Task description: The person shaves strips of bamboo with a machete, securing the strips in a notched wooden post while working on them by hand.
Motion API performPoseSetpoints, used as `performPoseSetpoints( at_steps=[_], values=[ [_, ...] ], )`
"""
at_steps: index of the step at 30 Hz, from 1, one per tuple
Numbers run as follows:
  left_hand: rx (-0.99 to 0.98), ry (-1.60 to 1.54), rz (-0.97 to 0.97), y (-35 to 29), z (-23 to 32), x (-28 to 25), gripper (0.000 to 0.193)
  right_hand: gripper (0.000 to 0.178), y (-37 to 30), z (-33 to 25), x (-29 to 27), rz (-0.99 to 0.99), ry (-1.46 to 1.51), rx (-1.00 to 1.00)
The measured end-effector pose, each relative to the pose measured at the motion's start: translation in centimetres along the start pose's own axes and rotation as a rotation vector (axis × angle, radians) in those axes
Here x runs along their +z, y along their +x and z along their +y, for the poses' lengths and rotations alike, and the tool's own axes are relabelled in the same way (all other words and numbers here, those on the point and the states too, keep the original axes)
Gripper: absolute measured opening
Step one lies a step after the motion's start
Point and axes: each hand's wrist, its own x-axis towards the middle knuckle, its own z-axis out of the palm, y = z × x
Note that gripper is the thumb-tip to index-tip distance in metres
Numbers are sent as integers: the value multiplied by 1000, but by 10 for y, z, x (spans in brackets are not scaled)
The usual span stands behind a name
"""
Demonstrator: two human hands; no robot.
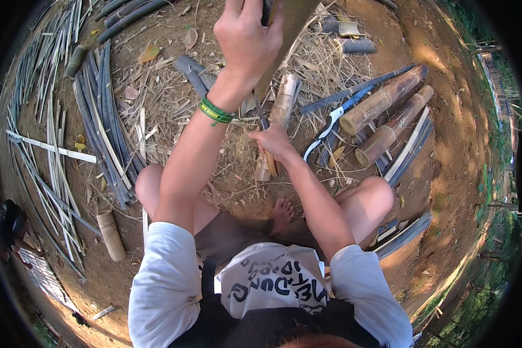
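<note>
My left hand [248, 36], raised at the top with a green band on its wrist, is closed on a broad olive-brown piece of split bamboo [290, 37]. The piece runs past the upper edge of the picture, so its far end is out of sight. Below it, between my knees, my right hand [274, 142] is wrapped round the wooden handle of a knife [271, 163]. Its dark blade points up toward the lower end of the bamboo. Just beyond my right hand lies a pale, weathered bamboo block [285, 100] on the ground.
To the right lie a saw with a white and blue handle [334, 116] and two thick bamboo poles [383, 100]. Bundles of split bamboo strips [101, 124] spread over the left. A short bamboo tube [111, 235] sits near my left knee. Another person [14, 229] shows at the far left edge.
</note>
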Motion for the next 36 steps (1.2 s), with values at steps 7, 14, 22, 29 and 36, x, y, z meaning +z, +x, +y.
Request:
performPoseSetpoints(
  at_steps=[7,14,22,29,36],
  values=[
    [7,-142,-121,-1,-34,-11,29,18,2,-17,-43,-180,-38,16],
    [-23,-334,-240,15,-53,-21,26,20,42,-11,-93,-492,-25,16],
    [-303,-557,-212,-3,-64,-46,26,23,35,20,-72,-450,310,124],
    [-202,-460,-90,-10,-52,-17,19,29,8,58,22,123,-292,68],
    [-297,-532,59,-17,-69,-45,17,41,-14,53,54,12,-341,237]
  ],
)
